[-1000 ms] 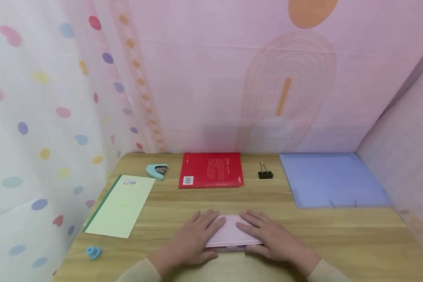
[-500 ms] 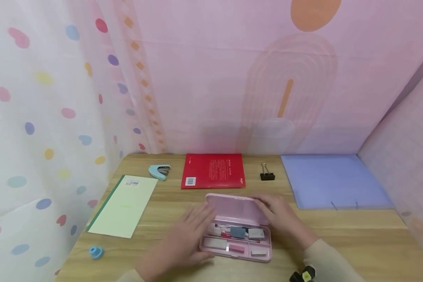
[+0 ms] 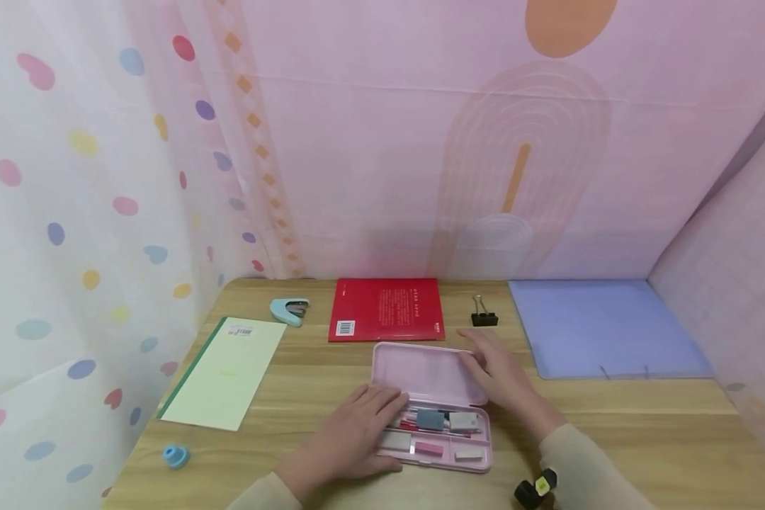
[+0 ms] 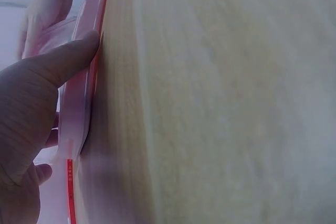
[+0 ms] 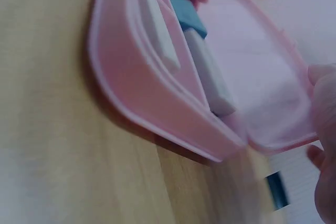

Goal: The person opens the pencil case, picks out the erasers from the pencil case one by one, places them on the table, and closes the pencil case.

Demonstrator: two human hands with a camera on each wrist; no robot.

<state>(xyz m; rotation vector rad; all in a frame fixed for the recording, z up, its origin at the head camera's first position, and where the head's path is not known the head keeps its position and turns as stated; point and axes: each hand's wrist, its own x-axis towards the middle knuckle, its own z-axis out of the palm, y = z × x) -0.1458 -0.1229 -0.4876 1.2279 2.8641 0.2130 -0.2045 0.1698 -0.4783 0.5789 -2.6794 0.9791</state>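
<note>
A pink pencil case point(image 3: 433, 465) stands with its lid point(image 3: 421, 372) raised, near the table's front edge. Inside lie pens, a blue-grey eraser point(image 3: 430, 420), a whitish block point(image 3: 463, 422) and a pink block point(image 3: 428, 449). My left hand point(image 3: 357, 435) holds the case's left end, its thumb point(image 4: 79, 56) against the front wall and its fingers laid over the top. At the lid's right edge is my right hand point(image 3: 506, 379), thumb on the inner side and fingers beyond the edge; its palm side is partly hidden.
Behind the case lie a red book point(image 3: 385, 309) and a black binder clip point(image 3: 484, 319). A blue folder point(image 3: 605, 329) is at the right. On the left are a pale green notebook point(image 3: 223, 374), a mint stapler point(image 3: 290, 310) and a small blue knob-like piece point(image 3: 176, 456).
The pencil case was closed under both hands; its lid has swung up and back with my right hand, showing the contents. My left hand has settled on the left end.
</note>
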